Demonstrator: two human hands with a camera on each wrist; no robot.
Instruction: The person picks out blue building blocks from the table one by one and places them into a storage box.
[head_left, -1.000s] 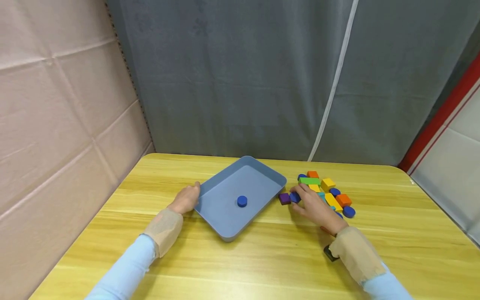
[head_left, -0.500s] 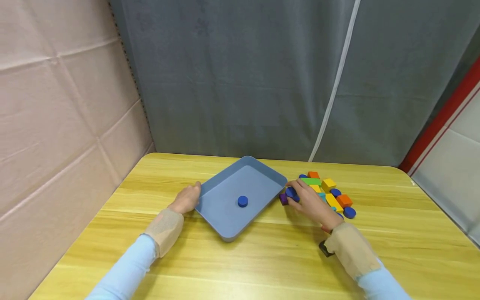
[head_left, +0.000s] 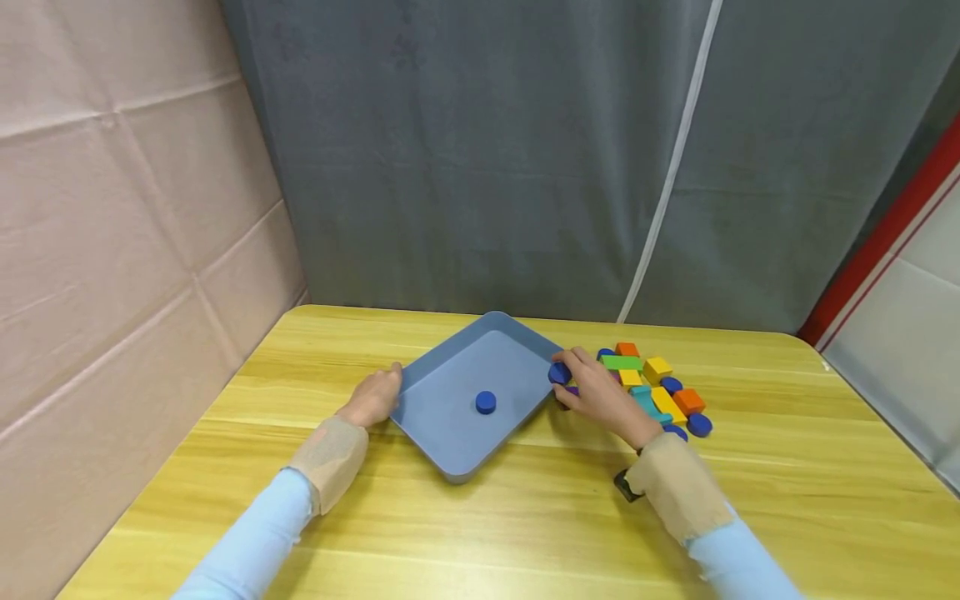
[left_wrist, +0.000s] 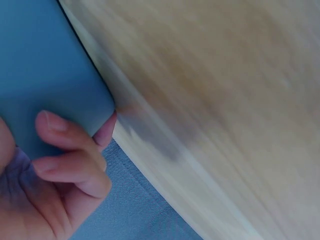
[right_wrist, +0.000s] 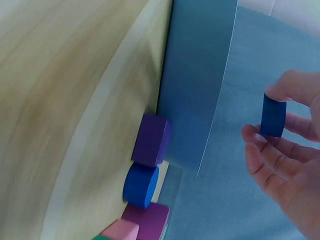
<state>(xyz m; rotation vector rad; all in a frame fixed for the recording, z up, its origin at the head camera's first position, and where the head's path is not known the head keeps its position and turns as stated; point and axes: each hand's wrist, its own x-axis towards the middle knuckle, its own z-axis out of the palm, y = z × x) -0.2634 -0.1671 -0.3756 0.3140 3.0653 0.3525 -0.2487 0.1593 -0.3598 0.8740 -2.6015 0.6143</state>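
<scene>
My left hand (head_left: 372, 398) grips the left corner of a grey-blue tray (head_left: 454, 442), its fingers (left_wrist: 75, 167) bent against the tray's wall in the left wrist view. One blue round block (head_left: 485, 402) lies inside the tray. Between thumb and fingertips, my right hand (head_left: 600, 398) pinches another blue round block (right_wrist: 273, 116), held beside the tray's right rim in the head view. A purple block (right_wrist: 151, 140) stands against the tray's outer wall, mostly hidden by the right hand in the head view. Another blue round block (right_wrist: 141, 185) sits beside the purple one.
To the right of the tray lies a cluster of loose blocks, among them a green block (head_left: 621, 362), a yellow block (head_left: 657, 368), an orange block (head_left: 689, 401) and a teal block (head_left: 649, 402). A grey curtain (head_left: 465, 167) hangs behind the wooden table (head_left: 480, 542).
My right hand has lifted a blue round block from beside the purple block and moved it left to the tray's rim. The left hand and the tray have stayed in place.
</scene>
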